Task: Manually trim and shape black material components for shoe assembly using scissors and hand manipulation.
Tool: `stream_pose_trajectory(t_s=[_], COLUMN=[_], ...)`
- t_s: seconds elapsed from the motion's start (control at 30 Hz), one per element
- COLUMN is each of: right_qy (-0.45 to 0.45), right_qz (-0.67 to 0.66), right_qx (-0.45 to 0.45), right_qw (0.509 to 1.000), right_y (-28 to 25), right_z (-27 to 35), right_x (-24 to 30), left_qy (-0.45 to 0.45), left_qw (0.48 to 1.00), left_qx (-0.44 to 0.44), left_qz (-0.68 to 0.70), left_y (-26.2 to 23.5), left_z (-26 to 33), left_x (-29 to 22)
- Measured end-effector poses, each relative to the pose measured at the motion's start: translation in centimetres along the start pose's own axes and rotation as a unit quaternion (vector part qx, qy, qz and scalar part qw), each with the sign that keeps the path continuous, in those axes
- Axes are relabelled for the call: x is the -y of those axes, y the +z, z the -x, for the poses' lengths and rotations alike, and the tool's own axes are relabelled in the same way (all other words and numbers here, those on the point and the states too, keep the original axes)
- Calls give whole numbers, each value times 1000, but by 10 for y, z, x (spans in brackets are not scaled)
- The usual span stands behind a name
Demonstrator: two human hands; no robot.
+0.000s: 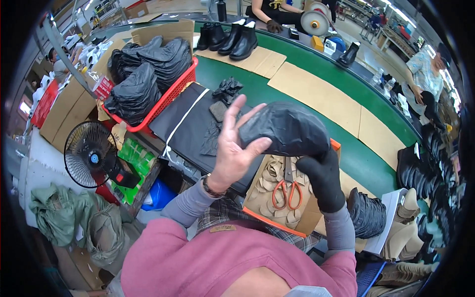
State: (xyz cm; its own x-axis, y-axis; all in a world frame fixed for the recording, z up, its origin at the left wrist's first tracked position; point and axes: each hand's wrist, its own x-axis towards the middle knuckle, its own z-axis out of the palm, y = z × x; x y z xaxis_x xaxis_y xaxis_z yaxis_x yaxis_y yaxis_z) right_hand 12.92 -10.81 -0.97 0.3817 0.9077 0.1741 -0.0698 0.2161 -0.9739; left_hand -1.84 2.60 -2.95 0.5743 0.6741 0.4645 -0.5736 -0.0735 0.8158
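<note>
One black bundle (284,128) runs lengthwise 9-to-3 o'clock, your right hand (324,182) clamped on it at 4, left hand (236,159) splayed at 8

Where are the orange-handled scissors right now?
In the head view, right of centre: the scissors sit among tan scraps in the cardboard box, just below the held black item.

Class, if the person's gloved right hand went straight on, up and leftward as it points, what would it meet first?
Most likely the wrinkled black shoe-shaped piece, which appears to sit right against the right hand. How far the hand reaches behind it is hidden, so depth is unclear.
</note>
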Motion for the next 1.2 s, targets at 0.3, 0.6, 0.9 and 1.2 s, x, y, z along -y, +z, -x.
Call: stream_pose_trajectory(t_s=[0.3, 0.6, 0.9, 1.2], right_qy=[-92, -141, -153, -98], right_qz=[86, -3, 152, 196], right_qx=[-105, 0, -127, -102], right_qw=[986, 990, 968, 970], right_y=[19, 48, 0, 47], right_z=[7, 1, 12, -2], right_x=[-19, 6, -13, -3], left_qy=[244, 408, 276, -220], left_qw=[807, 681, 434, 510], left_qx=[27, 104, -165, 9], left_qz=[-538, -600, -842, -831], left_y=[-4, -41, -256, -463], left_z=[8, -41, -162, -121], left_x=[-1, -54, -272, -206])
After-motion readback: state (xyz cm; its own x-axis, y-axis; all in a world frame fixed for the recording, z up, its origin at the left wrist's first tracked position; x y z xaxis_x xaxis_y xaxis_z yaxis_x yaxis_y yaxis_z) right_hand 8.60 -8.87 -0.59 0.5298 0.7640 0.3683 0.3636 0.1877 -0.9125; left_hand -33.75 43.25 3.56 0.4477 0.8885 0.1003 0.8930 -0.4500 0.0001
